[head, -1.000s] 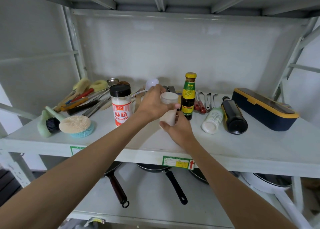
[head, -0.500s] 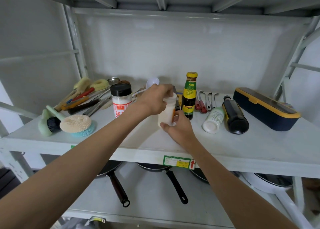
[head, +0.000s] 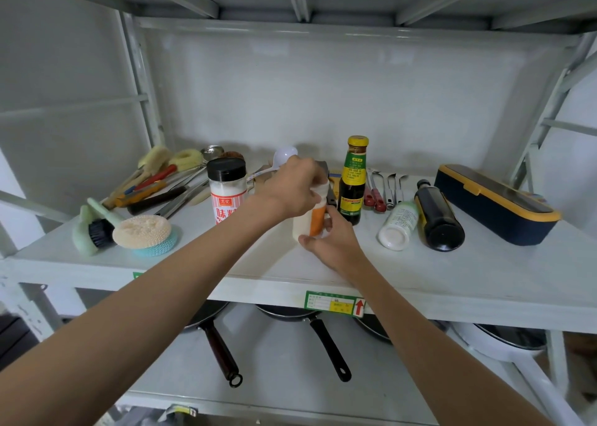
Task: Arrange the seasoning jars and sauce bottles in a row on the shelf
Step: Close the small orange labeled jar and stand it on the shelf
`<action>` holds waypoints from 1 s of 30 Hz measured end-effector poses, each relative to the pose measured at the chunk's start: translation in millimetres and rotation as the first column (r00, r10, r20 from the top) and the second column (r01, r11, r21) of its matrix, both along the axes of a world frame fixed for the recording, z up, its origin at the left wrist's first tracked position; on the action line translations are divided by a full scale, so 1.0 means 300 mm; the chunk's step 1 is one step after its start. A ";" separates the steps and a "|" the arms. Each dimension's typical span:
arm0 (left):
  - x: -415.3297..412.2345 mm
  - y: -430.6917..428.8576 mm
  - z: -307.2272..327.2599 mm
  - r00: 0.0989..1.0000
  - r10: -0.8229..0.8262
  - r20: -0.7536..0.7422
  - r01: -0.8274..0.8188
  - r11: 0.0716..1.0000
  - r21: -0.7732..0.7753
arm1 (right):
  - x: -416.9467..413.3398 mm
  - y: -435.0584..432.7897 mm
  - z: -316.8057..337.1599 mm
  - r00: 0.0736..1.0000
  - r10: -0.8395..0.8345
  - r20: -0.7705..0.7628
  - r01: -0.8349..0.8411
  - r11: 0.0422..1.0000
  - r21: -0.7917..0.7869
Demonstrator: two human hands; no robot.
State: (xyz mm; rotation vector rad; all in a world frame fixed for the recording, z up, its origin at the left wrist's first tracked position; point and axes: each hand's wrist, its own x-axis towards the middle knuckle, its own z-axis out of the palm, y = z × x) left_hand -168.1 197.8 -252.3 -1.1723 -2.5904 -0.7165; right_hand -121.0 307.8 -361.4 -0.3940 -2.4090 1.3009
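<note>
Both hands are on the white jar (head: 308, 224): left hand (head: 292, 188) clamped over its cap, right hand (head: 336, 241) wrapped round the base. A second ago the jar was tipped with its cap facing the camera; now it's upright, orange label showing, long axis vertical, bottom at or just above the shelf (head: 452, 283). It sits mid-shelf between the black-capped seasoning jar (head: 226, 193) and the yellow-capped sauce bottle (head: 353, 183), so the row's basically three long. Two bottles (head: 420, 224) lie flat toward the right end.
</note>
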 end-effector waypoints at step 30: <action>-0.017 -0.036 -0.061 1.000 0.006 0.000 -0.006 0.991 0.136 | 0.022 0.009 0.017 0.995 0.053 -0.084 -0.061 0.994 -0.096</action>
